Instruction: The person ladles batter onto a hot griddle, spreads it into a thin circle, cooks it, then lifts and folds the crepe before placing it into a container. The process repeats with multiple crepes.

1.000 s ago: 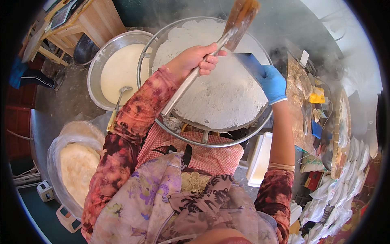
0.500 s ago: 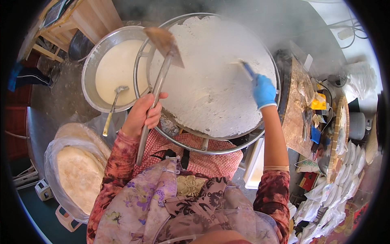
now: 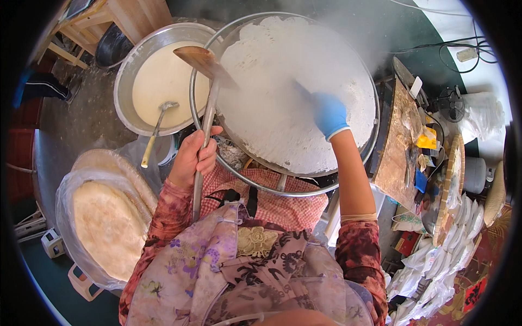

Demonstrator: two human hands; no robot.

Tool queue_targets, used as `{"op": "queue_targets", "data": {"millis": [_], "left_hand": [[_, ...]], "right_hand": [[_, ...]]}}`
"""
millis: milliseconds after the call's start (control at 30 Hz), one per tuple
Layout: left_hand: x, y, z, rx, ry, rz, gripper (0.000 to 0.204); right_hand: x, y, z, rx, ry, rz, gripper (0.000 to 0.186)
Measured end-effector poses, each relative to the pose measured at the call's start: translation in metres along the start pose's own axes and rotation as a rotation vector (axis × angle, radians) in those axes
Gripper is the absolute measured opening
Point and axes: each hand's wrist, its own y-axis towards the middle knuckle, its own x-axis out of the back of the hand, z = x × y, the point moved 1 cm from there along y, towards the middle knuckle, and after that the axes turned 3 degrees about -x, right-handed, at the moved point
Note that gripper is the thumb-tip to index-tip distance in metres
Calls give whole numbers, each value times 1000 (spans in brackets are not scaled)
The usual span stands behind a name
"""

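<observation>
My left hand (image 3: 191, 156) is closed round the metal handle of a tool (image 3: 210, 111) with a wooden blade (image 3: 197, 60) that sits over the left rim of a round griddle. A pale, rough layer covers the griddle (image 3: 266, 60). My right hand (image 3: 329, 114), in a blue glove, grips a dark scraper (image 3: 302, 91) over the griddle's middle; steam hides much of its blade. A metal ring (image 3: 327, 190) runs around the griddle. Left of it stands a steel bowl (image 3: 128, 87) of cream liquid, with a ladle (image 3: 154, 136) in it.
Flat breads (image 3: 109, 228) in a plastic-lined basket lie at lower left. A wooden stand (image 3: 125, 16) and someone's leg (image 3: 46, 87) show at upper left. At right are a stained board (image 3: 399, 152), a small fan (image 3: 450, 108), cables (image 3: 467, 57) and stacked white packets (image 3: 440, 261).
My left hand has dropped down and left, swinging the wooden blade from the upper right to the left rim. My gloved hand has moved the scraper leftward from the right edge into the steam.
</observation>
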Motion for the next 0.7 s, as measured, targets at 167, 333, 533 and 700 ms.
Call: {"op": "queue_targets", "data": {"millis": [167,333,533,700], "left_hand": [[-1,-1,4,11,-28,29,42],[-2,0,12,9,-35,51,42],[-5,7,20,37,-5,99,41],[-11,11,27,81,43,98,42]], "right_hand": [[-14,-24,9,-37,-57,154,16],[-2,-50,3,64,14,103,13],[10,-68,-9,116,125,178,13],[24,-84,-20,72,156,237,16]]}}
